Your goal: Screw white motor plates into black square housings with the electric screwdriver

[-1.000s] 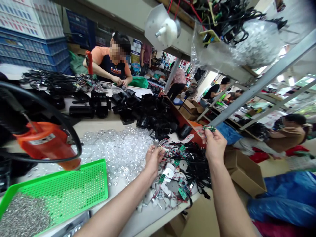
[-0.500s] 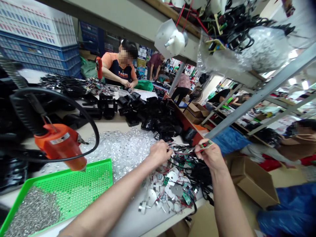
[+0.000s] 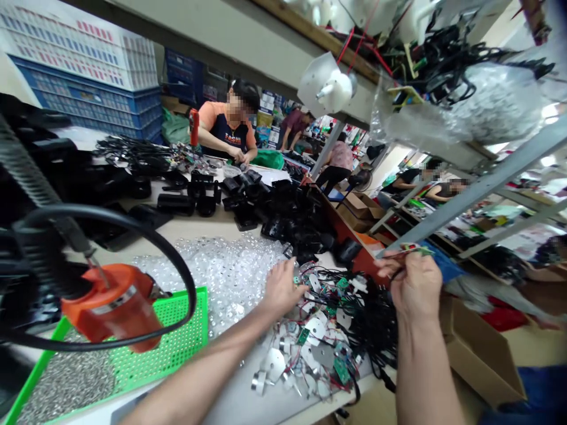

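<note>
The right hand (image 3: 415, 284) pinched a small green circuit board (image 3: 420, 249) raised to the right of the wired-parts heap (image 3: 316, 354), the left hand (image 3: 282, 288) reached its far-left edge with fingers spread, and gripping the board lightly by its edges seemed soundest.

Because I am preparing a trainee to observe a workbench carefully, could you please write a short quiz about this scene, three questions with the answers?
1. Which hand holds a small circuit board?
2. Fill in the colour: small metal pieces lie in a ____ tray.
3. True or false: the left hand has its fingers spread.

Key
1. The right hand.
2. Green.
3. True.
</note>
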A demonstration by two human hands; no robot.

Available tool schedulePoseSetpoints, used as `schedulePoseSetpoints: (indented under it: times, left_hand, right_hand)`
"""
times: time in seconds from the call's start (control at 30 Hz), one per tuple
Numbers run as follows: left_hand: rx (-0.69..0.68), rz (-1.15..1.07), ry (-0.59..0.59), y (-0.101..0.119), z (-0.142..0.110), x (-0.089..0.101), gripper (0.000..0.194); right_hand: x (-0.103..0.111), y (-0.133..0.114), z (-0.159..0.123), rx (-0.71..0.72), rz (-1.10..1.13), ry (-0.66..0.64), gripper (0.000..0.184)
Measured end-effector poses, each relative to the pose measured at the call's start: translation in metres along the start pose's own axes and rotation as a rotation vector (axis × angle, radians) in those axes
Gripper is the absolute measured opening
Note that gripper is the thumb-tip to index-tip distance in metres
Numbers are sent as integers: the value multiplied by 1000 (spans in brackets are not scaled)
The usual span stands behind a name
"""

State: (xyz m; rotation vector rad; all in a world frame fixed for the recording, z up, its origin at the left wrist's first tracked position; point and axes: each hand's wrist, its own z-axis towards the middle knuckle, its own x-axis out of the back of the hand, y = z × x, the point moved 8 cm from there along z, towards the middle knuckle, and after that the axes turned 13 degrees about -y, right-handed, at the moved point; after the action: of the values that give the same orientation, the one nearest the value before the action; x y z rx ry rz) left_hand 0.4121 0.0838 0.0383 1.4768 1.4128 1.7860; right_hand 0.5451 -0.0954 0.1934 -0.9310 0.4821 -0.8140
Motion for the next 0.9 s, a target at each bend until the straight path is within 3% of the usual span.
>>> schedulePoseSetpoints:
  times: [0.1,0.13,0.2,0.3,0.4,0.47,0.6,0.67,0.8,0.9]
  left_hand:
    - [-282,-79,-85,56,-15,-4,104]
    - [-358,-156,-148,71,-21,-7,105]
    - [-429,-366,-285,88,-34,-12,84]
    - [-366,-672,-415,82,-60,-10,55]
    - [-209,-925,-496,58,-95,4,65]
    - [-98,-1044,-512,43,-119,18,68]
    - [42,-1108,-413,28,-163,51,54]
    - [66,-1083,-293,20,-184,68,46]
    - [95,-1036,-11,-10,-223,101,44]
    - [198,-1046,50,-37,-240,101,52]
  right_hand:
    - [-45,-2,-8,-125,-60,-321,29]
    - [-62,-3,-12,-166,-80,-435,27]
    - [-90,-7,-22,-206,-158,-611,24]
    - [-112,-15,-28,-180,-311,-695,20]
    - [-122,-17,-32,-168,-377,-756,17]
    - [-131,-9,-42,-187,-417,-883,18]
    - [-142,29,-74,-247,-555,-1170,22]
    - [-137,54,-89,-243,-653,-1229,18]
    - [-103,87,-103,-182,-944,-1153,24]
    - [-71,80,-97,-149,-1101,-1009,21]
